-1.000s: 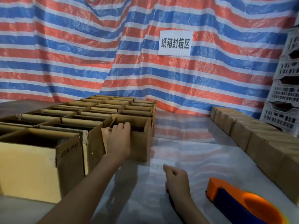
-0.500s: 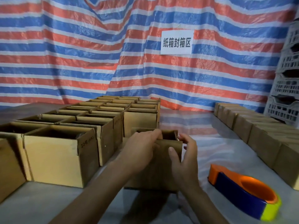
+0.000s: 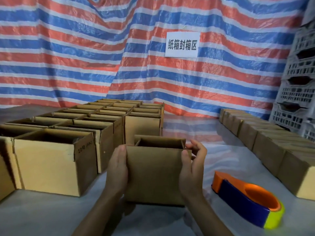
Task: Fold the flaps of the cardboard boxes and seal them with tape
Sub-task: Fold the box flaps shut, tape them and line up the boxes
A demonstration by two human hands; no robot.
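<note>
Fingers (image 3: 197, 148) of both your hands curl round the small open-topped brown cardboard box (image 3: 153, 174): left hand (image 3: 117, 169) grips its left side, right hand (image 3: 192, 167) its right edge. Box is right in front of you on the pale table (image 3: 51, 217). Orange-and-blue plastic tape dispenser (image 3: 245, 200) lies just right of it. Open tan cardboard boxes (image 3: 51, 160) are grouped left, closed brown boxes (image 3: 265, 145) rowed right. Red-white-blue striped tarp (image 3: 68, 48) hangs behind.

matt cardboard box (image 3: 154, 174), glossy plastic dispenser (image 3: 247, 198)

You have one left hand (image 3: 117, 169), one right hand (image 3: 192, 167), one box (image 3: 154, 174) between them, one tape dispenser (image 3: 247, 198) lower right, one sign (image 3: 182, 44), uncounted open boxes (image 3: 49, 162) left.
</note>
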